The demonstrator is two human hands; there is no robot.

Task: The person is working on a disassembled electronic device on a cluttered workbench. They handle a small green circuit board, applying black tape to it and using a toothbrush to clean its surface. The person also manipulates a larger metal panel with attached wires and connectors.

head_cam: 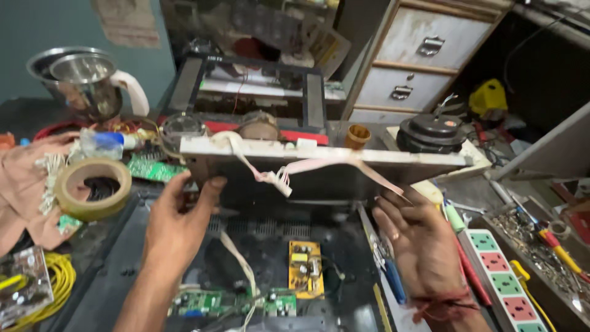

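Note:
My left hand (pixel 175 221) grips the left lower edge of a flat white panel (pixel 319 158) that is lifted on edge above an opened black television chassis (pixel 264 246). My right hand (pixel 418 237) supports the panel's right underside with fingers spread against it. Pale ribbon cables with a white connector (pixel 279 178) hang from the panel's top edge. Inside the chassis lie a yellow circuit board (pixel 305 268) and green circuit boards (pixel 236 302), with a white flat cable (pixel 241 264) running over them.
A roll of tape (pixel 92 187) and a steel mixer jar (pixel 83 83) sit at the left, yellow wire (pixel 52 280) at lower left. A white power strip (pixel 504 280), screwdrivers (pixel 553 243) and a tray of small parts lie at right. Grey drawers (pixel 418 61) stand behind.

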